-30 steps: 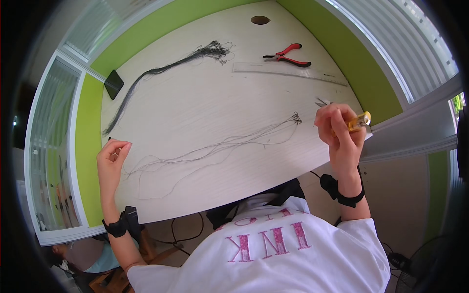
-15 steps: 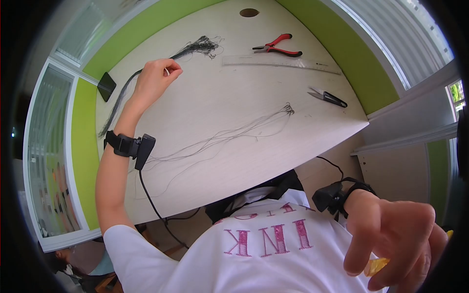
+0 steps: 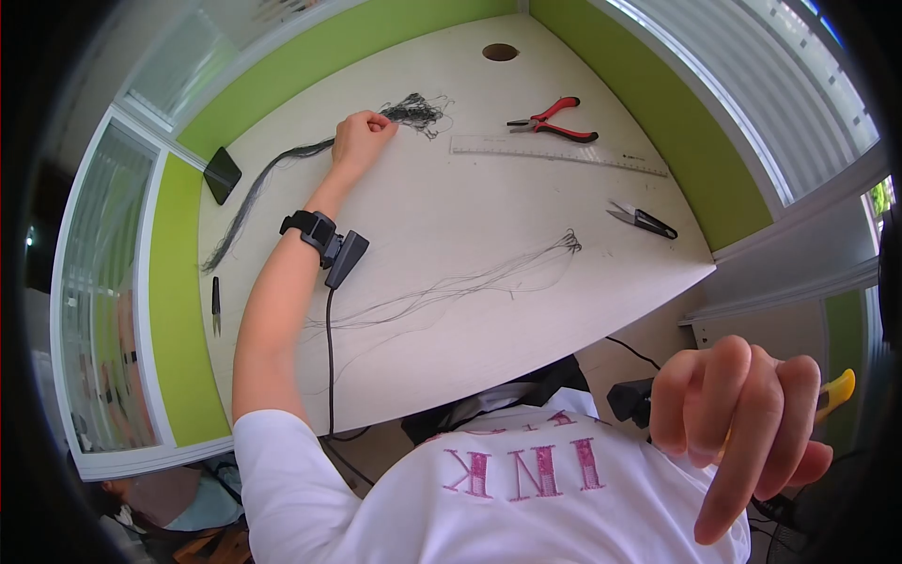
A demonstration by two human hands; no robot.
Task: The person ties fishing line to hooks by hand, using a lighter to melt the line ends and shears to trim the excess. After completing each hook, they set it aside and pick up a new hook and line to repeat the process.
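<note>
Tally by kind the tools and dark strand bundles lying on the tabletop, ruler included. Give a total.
Red-handled pliers: 1
Clear ruler: 1
Black-handled, metal-tipped tools: 2
Dark strand bundles: 2
Total: 6

Strand bundle — left of the pliers.

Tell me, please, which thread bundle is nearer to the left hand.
The thick dark bundle: the left hand is beside its tangled end. The thin, sparse bundle lies farther from that hand.
</note>
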